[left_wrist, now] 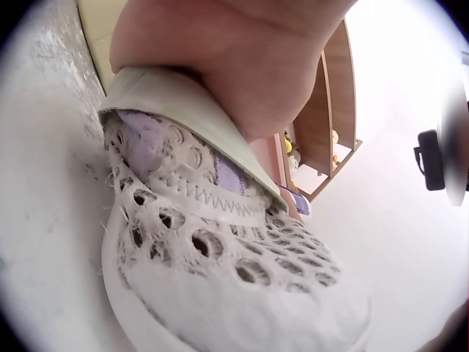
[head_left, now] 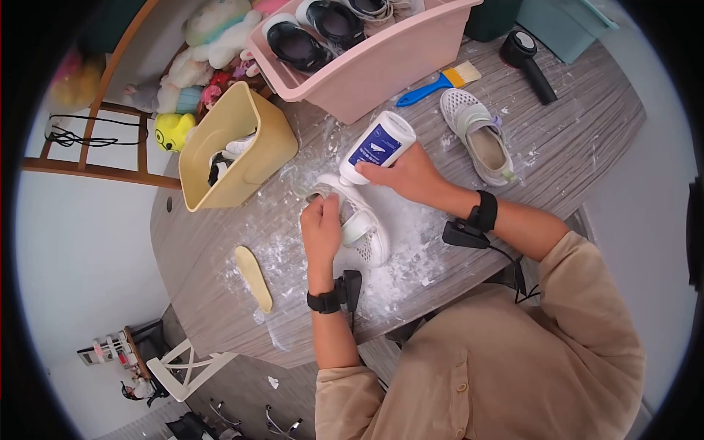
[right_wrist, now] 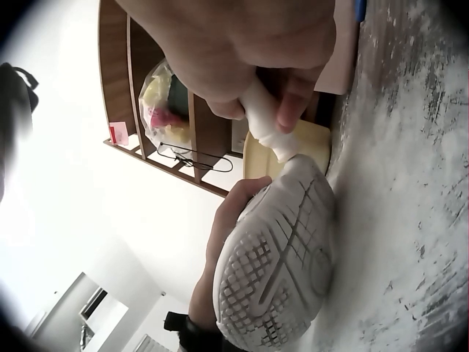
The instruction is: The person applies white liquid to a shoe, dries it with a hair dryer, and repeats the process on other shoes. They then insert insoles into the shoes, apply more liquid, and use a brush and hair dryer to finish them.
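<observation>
My left hand (head_left: 321,227) grips a white perforated shoe (head_left: 372,238) by its opening. In the left wrist view, the shoe's pale strap (left_wrist: 176,95) and holed toe show below the hand. My right hand (head_left: 418,176) holds a white squeeze bottle (head_left: 400,128) with a blue label, tipped downward. Seen from the right wrist, the bottle's nozzle (right_wrist: 282,150) comes right at the end of the shoe's sole (right_wrist: 271,271), which stands on edge over white powder. The matching shoe (head_left: 477,139) rests at the right. A pale yellow insole (head_left: 253,279) lies to the left.
A pink bin (head_left: 381,95) of dark shoes stands at the back, beside a yellow bin (head_left: 260,172) with shoes inside. Behind the second shoe lie a blue-handled brush (head_left: 425,89) and a black handheld tool (head_left: 537,77). White powder and smears cover much of the tabletop (head_left: 213,253).
</observation>
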Tool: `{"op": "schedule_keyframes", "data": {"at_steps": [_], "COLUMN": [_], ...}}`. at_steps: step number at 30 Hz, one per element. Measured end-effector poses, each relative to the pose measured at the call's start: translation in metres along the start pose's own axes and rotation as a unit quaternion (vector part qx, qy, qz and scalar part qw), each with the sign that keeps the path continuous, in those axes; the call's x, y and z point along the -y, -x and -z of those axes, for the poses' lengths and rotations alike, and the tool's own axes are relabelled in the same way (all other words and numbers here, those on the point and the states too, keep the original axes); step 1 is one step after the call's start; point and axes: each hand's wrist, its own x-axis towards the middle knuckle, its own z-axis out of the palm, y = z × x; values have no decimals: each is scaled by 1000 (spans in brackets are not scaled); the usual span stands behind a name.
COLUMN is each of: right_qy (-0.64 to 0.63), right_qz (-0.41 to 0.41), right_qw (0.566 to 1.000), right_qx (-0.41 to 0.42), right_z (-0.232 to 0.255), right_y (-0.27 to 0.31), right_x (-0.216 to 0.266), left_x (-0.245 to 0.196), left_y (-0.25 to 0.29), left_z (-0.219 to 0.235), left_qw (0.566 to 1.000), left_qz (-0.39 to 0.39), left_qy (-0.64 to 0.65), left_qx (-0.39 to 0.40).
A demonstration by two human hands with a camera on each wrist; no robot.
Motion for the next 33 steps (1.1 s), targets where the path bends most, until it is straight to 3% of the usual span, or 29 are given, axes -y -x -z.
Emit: {"op": "schedule_keyframes", "data": {"at_steps": [3,8,15,27,33], "right_qy": [-7,-21,-39,-88,-29], "right_qz": [-60,-91,-121,-118,-52], "right_qw": [998,996,992,989,998], "right_qx": [9,16,15,2,13], "right_z": [4,9,11,11,7], "right_y": [9,28,35,54,26], "right_x": [7,12,15,22,26], "left_x": [-6,12,4,8,6], "left_y": [4,2,4,5,5], "left_z": [3,4,5,4,4], "left_qw": [999,998,999,998,999], "left_qz": [15,18,19,19,21], "left_qy": [32,60,29,56,42], "left_qx": [-2,-14,-16,-27,-20]}}
